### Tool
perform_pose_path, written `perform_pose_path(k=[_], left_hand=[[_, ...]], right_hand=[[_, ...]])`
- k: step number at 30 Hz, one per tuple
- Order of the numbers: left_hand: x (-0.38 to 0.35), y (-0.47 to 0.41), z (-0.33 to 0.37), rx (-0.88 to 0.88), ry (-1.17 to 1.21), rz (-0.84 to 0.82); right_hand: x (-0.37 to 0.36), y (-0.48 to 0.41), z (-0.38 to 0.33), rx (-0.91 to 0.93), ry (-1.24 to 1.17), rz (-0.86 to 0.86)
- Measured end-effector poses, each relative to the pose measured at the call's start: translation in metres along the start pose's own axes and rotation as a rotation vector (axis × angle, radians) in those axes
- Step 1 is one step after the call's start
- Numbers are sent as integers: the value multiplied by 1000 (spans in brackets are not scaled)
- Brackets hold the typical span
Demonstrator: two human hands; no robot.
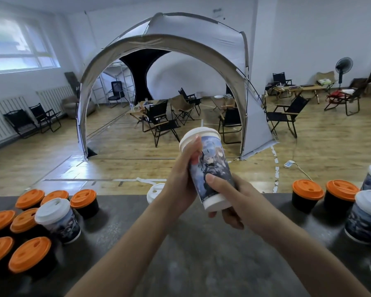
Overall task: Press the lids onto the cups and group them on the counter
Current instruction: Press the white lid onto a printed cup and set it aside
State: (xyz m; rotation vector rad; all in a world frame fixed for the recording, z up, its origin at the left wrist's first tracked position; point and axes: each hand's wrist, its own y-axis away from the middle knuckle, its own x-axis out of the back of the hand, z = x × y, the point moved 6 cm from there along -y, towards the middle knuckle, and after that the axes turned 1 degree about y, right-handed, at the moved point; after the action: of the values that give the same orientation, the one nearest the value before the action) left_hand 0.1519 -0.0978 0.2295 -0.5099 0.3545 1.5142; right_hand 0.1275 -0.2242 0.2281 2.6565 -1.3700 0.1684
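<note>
I hold a printed paper cup (212, 168) with a white lid (198, 136) on it above the dark counter (180, 254), tilted away from me. My left hand (183, 176) grips the cup's upper side, fingers reaching the lid's rim. My right hand (231, 202) grips the cup's base, thumb on the print. A loose white lid (154, 192) lies at the counter's far edge, partly hidden behind my left hand. On the left stand several black cups with orange lids (29, 257) and one printed cup with a white lid (58, 219).
At the right stand two black cups with orange lids (307, 195) and several printed cups with white lids (366, 217). Beyond the counter's far edge the wooden floor drops away, with a grey dome tent (165, 61) and folding chairs.
</note>
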Motion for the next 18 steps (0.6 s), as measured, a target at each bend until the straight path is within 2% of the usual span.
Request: perform_pose_path(k=[2,4,6,9,11,14,16,18], left_hand=[[4,-3,5,-61,-46,81],[7,-5,9,-103,-74,131],[4,-4,9,-79,-67,54],[3,2,5,-26,-26,-45],[7,3,5,-40,-45,-11],[12,1,9,-95,-134,25],[13,2,10,-98,-115,14],[7,4,7,-36,-10,-71]], right_hand=[[-3,-1,3,18,-65,-5],[-1,-1,8,43,3,72],[-6,-2,13,42,-126,24],[-23,2,11,-26,-505,-229],[-23,2,14,-25,-477,-226],[-17,-4,19,43,-282,-95],[-22,-5,19,54,-365,-153],[-31,-3,17,31,-601,-282]])
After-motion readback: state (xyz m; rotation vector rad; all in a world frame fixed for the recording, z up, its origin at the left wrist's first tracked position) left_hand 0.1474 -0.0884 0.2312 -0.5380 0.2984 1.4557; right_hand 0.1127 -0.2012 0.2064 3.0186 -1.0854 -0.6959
